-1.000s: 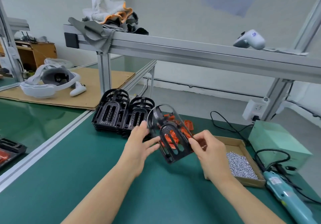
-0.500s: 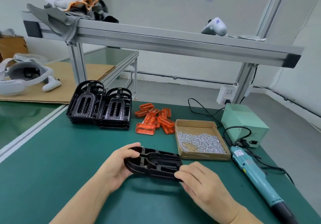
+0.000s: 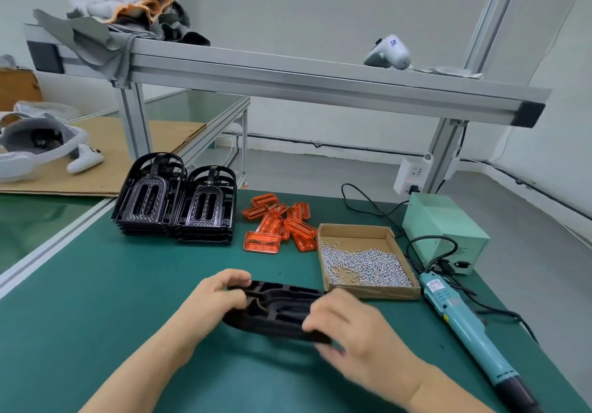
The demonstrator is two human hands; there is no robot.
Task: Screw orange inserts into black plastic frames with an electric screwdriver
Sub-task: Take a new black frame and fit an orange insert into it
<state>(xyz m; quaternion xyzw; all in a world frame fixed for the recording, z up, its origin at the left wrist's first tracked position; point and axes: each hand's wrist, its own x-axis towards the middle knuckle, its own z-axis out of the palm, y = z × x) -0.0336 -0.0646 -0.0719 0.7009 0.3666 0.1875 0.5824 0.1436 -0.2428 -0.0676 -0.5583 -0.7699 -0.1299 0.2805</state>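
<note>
With the left hand (image 3: 221, 297) and right hand (image 3: 339, 326) both gripping 1 black frame (image 3: 278, 310) just above the green mat (image 3: 96, 300), seat it flat, cavity up, before reaching for the orange inserts (image 3: 278, 226) beyond it.

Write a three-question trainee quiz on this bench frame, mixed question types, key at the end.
1. True or false: the electric screwdriver is in the right hand.
2. What does the cardboard box hold? A) screws B) orange inserts C) gloves
3. Which thing do both hands hold?

Key: 1. False, it lies on the green mat. 2. A, screws. 3. One black frame, left hand at its left end, right hand on its near right edge.
</note>
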